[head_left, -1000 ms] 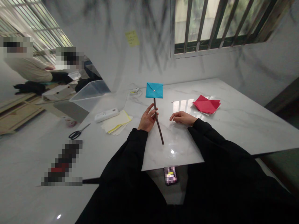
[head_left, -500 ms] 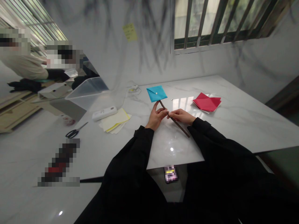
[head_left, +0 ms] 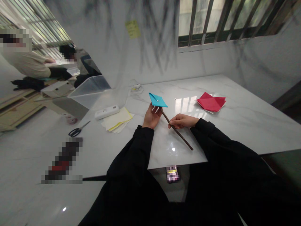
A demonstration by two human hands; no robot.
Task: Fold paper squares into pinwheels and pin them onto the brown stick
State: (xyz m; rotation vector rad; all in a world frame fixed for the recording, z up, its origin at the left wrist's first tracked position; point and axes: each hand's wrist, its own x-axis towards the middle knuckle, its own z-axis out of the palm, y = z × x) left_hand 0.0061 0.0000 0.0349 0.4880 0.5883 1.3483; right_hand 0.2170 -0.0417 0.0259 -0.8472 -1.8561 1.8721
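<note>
A blue folded-paper pinwheel (head_left: pixel 158 101) with a small pin head at its middle tops a thin brown stick (head_left: pixel 180 134). The stick slants down toward the near edge of the table, its lower end free. My right hand (head_left: pixel 180 121) is closed round the stick partway along, thumb and fingers pinching it. Just under the blue paper, my left hand (head_left: pixel 152 116) is cupped with its fingers up against the underside. Those fingertips are partly hidden by the paper.
Red paper sheets (head_left: pixel 211 102) lie to the right. Left are pale yellow sheets (head_left: pixel 117 121), a white oblong device (head_left: pixel 107 112), black scissors (head_left: pixel 75 131) and a clear plastic bin (head_left: pixel 90 89). A small metal bit (head_left: pixel 175 99) lies behind. Two people sit at far left.
My left hand has moved off the stick and up beneath the blue paper, which now tilts flatter. My right hand and the stick's lower end have come slightly nearer to me.
</note>
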